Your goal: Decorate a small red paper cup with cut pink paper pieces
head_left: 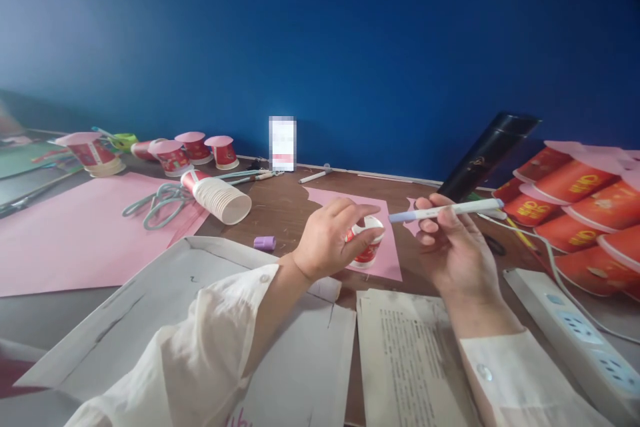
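My left hand [327, 235] is curled round the upper part of a red and white paper cup [367, 255], thumb on the near side and fingers behind. The cup stands upright on a piece of pink paper [389, 260] with a cut-out edge. My right hand [457, 253] grips a slim white marker pen [425, 214] with lavender ends, held level just right of the cup. Its left end points at the cup, a small gap away. A short purple cap-like piece [265, 243] lies on the table left of my left hand.
Stacked paper cups [223, 200] lie left, beside a grey-green cord [160, 203]. Several cups topped with pink discs [223, 153] stand behind. At right are a black bottle [487, 157], piled red cups [595, 213] and a power strip [575, 327]. Printed sheets [410, 360] lie in front.
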Motion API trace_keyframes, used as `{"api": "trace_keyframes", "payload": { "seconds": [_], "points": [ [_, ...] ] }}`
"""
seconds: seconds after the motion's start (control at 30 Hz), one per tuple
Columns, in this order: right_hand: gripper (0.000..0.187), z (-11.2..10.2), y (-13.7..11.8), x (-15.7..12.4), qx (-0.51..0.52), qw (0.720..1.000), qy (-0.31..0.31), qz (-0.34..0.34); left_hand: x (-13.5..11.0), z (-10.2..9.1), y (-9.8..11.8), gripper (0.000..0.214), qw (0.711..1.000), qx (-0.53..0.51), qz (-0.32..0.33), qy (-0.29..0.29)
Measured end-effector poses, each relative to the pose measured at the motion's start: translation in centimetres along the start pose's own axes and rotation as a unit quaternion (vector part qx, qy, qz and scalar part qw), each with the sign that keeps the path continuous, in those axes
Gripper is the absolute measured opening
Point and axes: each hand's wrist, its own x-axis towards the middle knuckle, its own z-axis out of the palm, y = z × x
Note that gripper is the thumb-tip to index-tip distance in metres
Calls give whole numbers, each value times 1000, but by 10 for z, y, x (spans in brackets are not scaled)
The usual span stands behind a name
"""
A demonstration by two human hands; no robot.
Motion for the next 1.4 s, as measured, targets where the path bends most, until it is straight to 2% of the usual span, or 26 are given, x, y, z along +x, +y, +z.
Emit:
{"api": "trace_keyframes", "payload": {
  "seconds": [0.2,0.4,0.6,0.7,0.73,0.8,0.83,0.93,1.0,1.1,1.17,1.23,1.3,1.33,1.4],
  "points": [
    [27,8,8,-11,2,997,-64,42,2,-3,12,42,993,103,51,-39],
    [17,10,17,-17,-44,995,-93,-2,3,-2,14,56,984,164,44,-61],
    [24,13,17,-18,-51,992,-114,10,2,1,22,64,974,180,-8,-135],
    [22,2,-1,-7,-44,997,-63,5,1,2,22,62,970,187,-42,-151],
    [22,-5,-9,-1,-17,1000,-13,-15,1,2,20,60,969,191,-59,-143],
    [36,-20,-23,11,24,999,13,-43,3,-2,12,59,967,206,-108,-105],
    [36,-27,-27,16,56,996,35,-55,4,-4,6,57,963,217,-140,-82],
    [38,-35,-18,24,84,995,45,-13,9,-14,-14,49,931,270,-241,-54],
    [38,-32,-2,23,81,996,26,7,11,-19,-27,45,888,312,-321,-106],
    [33,-23,18,19,64,997,27,27,12,-23,-41,39,830,345,-385,-209],
    [32,-20,22,17,61,997,32,34,12,-23,-43,38,805,353,-406,-252],
    [31,-21,22,16,57,997,33,36,12,-24,-42,39,793,345,-427,-264],
    [31,-21,19,15,47,998,32,38,12,-24,-38,40,817,333,-420,-211],
    [31,-21,18,14,41,998,34,39,11,-24,-36,39,846,325,-392,-159],
    [33,-21,17,13,31,998,45,43,9,-21,-32,39,916,281,-283,-42]
  ]
}}
